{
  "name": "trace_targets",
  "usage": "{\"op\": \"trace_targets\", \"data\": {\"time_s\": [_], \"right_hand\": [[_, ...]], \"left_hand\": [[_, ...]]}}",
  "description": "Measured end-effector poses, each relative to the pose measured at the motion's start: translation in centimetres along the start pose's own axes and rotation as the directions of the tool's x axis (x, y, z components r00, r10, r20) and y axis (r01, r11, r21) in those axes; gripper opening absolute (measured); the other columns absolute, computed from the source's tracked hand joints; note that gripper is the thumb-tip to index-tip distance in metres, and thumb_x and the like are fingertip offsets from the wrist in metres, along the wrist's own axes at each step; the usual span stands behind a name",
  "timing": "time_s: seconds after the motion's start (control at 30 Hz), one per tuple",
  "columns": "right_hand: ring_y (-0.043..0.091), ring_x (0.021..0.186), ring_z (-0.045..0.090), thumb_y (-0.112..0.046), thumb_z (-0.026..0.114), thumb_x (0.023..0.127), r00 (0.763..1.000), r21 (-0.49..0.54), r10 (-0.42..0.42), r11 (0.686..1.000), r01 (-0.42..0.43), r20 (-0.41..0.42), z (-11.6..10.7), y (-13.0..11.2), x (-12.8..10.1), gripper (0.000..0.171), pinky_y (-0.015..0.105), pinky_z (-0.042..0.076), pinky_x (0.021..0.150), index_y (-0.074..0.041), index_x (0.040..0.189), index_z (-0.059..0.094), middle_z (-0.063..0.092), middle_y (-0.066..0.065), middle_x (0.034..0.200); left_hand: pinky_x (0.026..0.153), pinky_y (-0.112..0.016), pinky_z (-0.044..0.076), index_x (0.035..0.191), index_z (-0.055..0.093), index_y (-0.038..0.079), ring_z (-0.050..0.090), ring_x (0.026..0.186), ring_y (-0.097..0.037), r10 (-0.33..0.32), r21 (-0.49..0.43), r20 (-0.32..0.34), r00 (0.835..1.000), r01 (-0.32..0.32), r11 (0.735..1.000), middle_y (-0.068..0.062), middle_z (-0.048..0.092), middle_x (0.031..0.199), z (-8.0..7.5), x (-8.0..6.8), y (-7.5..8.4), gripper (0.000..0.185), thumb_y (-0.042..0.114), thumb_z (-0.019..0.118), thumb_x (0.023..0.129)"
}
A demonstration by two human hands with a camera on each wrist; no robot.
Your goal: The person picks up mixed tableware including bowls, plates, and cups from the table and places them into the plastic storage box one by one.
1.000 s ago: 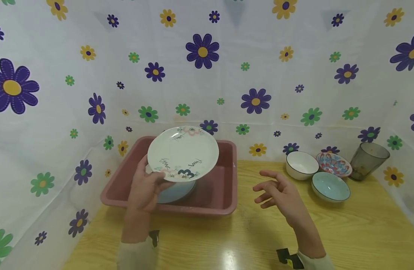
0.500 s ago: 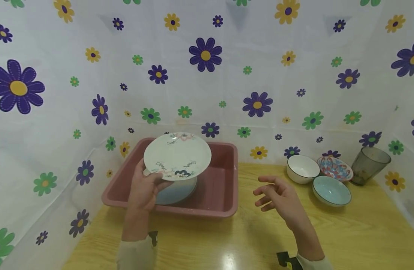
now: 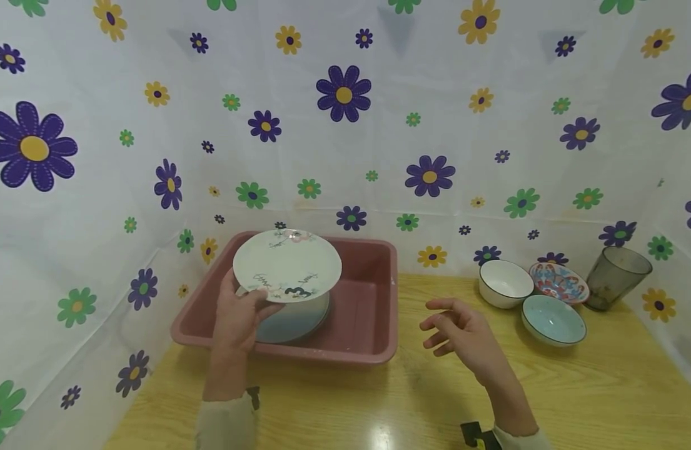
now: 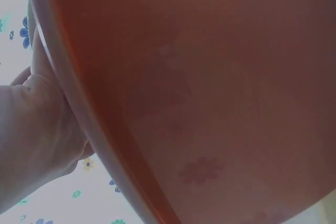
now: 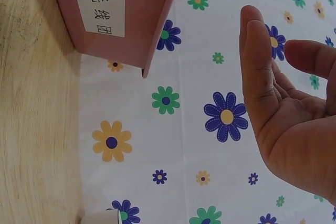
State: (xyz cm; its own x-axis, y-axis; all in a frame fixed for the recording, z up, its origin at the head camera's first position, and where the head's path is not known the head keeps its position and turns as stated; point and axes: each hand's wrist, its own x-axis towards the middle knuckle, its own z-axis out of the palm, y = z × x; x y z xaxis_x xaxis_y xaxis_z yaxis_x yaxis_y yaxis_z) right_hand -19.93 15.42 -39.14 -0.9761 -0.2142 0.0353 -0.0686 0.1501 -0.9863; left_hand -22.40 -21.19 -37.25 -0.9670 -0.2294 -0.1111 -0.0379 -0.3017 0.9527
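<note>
Plate (image 3: pixel 287 265) has dropped lower over the pink tub (image 3: pixel 373 300), my left hand (image 3: pixel 239 319) pinching its near rim; right hand (image 3: pixel 463 334) loose, empty beside the tub; I'd keep it level onto the blue dish (image 3: pixel 291 319).

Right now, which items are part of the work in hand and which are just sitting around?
In play:
left hand gripping white plate
pink tub
blue dish in tub under plate
right hand, empty

Idle:
white bowl
patterned bowl
blue bowl
grey tumbler
</note>
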Motion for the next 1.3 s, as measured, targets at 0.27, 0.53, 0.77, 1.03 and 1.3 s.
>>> {"op": "trace_targets", "data": {"time_s": [0.27, 0.53, 0.77, 1.03, 1.3], "right_hand": [[0.024, 0.076, 0.072, -0.012, 0.051, 0.102, 1.0, -0.028, 0.019, 0.999, -0.018, 0.007, 0.1, 0.2, 0.0, 0.032, 0.034, 0.06, 0.065, 0.003, 0.13, 0.054, 0.068, 0.02, 0.102], [0.025, 0.076, 0.071, -0.012, 0.05, 0.102, 0.999, -0.076, 0.031, 0.997, -0.028, 0.036, 0.4, 0.6, 0.1, 0.031, 0.034, 0.059, 0.065, 0.003, 0.129, 0.054, 0.068, 0.019, 0.101], [0.025, 0.074, 0.069, -0.013, 0.051, 0.101, 0.995, -0.192, 0.019, 0.981, 0.0, 0.1, 1.9, 1.1, 0.2, 0.029, 0.033, 0.058, 0.062, 0.002, 0.125, 0.058, 0.068, 0.015, 0.096], [0.025, 0.069, 0.067, -0.011, 0.053, 0.098, 0.992, -0.288, -0.005, 0.957, 0.041, 0.125, 3.4, 1.8, 0.4, 0.026, 0.036, 0.058, 0.058, -0.001, 0.121, 0.062, 0.067, 0.008, 0.088], [0.025, 0.067, 0.067, -0.018, 0.06, 0.098, 0.996, -0.264, 0.005, 0.964, 0.017, 0.085, 4.5, 2.4, 0.8, 0.037, 0.039, 0.059, 0.058, -0.002, 0.131, 0.056, 0.068, 0.009, 0.089]], "left_hand": [[0.087, -0.036, 0.057, 0.16, 0.007, 0.026, 0.057, 0.123, -0.026, 0.016, 0.069, -0.009, 1.0, -0.015, 0.997, -0.01, 0.034, 0.154, -0.9, 0.4, -0.1, 0.083, -0.012, 0.037, 0.093], [0.085, -0.031, 0.057, 0.16, 0.002, 0.018, 0.058, 0.117, -0.023, -0.003, 0.195, -0.026, 1.0, 0.008, 0.981, -0.018, 0.031, 0.154, -1.9, 0.4, -0.5, 0.08, -0.008, 0.04, 0.095], [0.084, -0.03, 0.058, 0.16, 0.001, 0.015, 0.057, 0.116, -0.026, -0.018, 0.229, -0.011, 1.0, 0.02, 0.973, -0.02, 0.027, 0.156, -2.3, 0.9, -0.7, 0.082, -0.008, 0.042, 0.093], [0.082, -0.029, 0.058, 0.159, -0.002, 0.012, 0.063, 0.106, -0.018, -0.019, 0.263, 0.029, 0.999, 0.011, 0.965, -0.019, 0.026, 0.156, -2.7, 1.1, -0.7, 0.082, -0.009, 0.043, 0.094], [0.081, -0.027, 0.058, 0.159, -0.003, 0.012, 0.064, 0.103, -0.017, -0.034, 0.309, 0.008, 0.999, 0.03, 0.951, -0.02, 0.027, 0.156, -3.1, 1.4, -1.0, 0.081, -0.006, 0.043, 0.096]]}}
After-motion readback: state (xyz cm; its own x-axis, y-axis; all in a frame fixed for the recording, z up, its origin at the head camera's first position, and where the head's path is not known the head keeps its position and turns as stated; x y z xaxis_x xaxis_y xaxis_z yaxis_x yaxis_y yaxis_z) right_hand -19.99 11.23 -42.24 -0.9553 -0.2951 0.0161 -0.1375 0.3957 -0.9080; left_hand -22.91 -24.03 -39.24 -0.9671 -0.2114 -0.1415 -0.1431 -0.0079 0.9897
